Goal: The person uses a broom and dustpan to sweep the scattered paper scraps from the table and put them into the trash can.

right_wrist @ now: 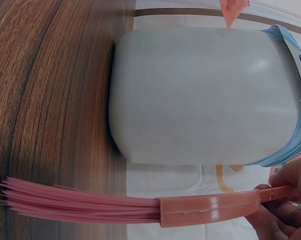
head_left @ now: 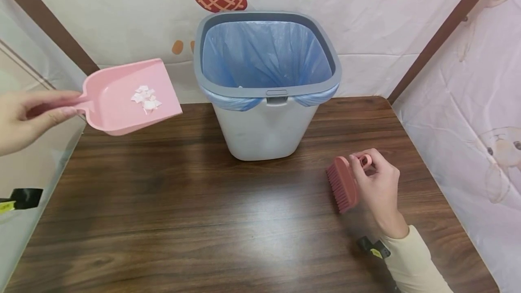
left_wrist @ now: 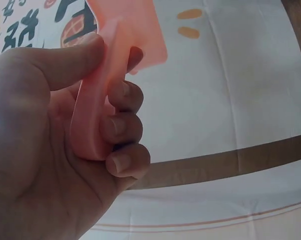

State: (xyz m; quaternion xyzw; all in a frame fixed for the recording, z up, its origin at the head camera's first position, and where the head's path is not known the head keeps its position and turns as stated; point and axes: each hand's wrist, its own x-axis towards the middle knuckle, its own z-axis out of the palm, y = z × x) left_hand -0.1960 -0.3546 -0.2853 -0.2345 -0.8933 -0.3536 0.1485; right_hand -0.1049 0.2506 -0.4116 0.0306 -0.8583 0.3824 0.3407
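Note:
At the left of the head view my left hand (head_left: 30, 116) grips the handle of a pink dustpan (head_left: 116, 98), raised above the table. Several white scraps of what looks like paper (head_left: 146, 97) lie on its pan. The left wrist view shows the fingers curled round the dustpan handle (left_wrist: 93, 115). My right hand (head_left: 378, 184) pinches the short handle of a reddish-pink hand brush (head_left: 345, 182), its bristles pointing down and left over the table. Between the hands stands a grey trash bin (head_left: 264, 130) with a blue bag liner (head_left: 264, 53). A tiny white speck shows inside by the front rim.
The bin stands near the back of a dark wood table (head_left: 195, 220). A white printed cloth (head_left: 374, 26) hangs behind it, and another printed cloth (head_left: 468, 103) hangs along the right side. Brown strips run up at both rear corners.

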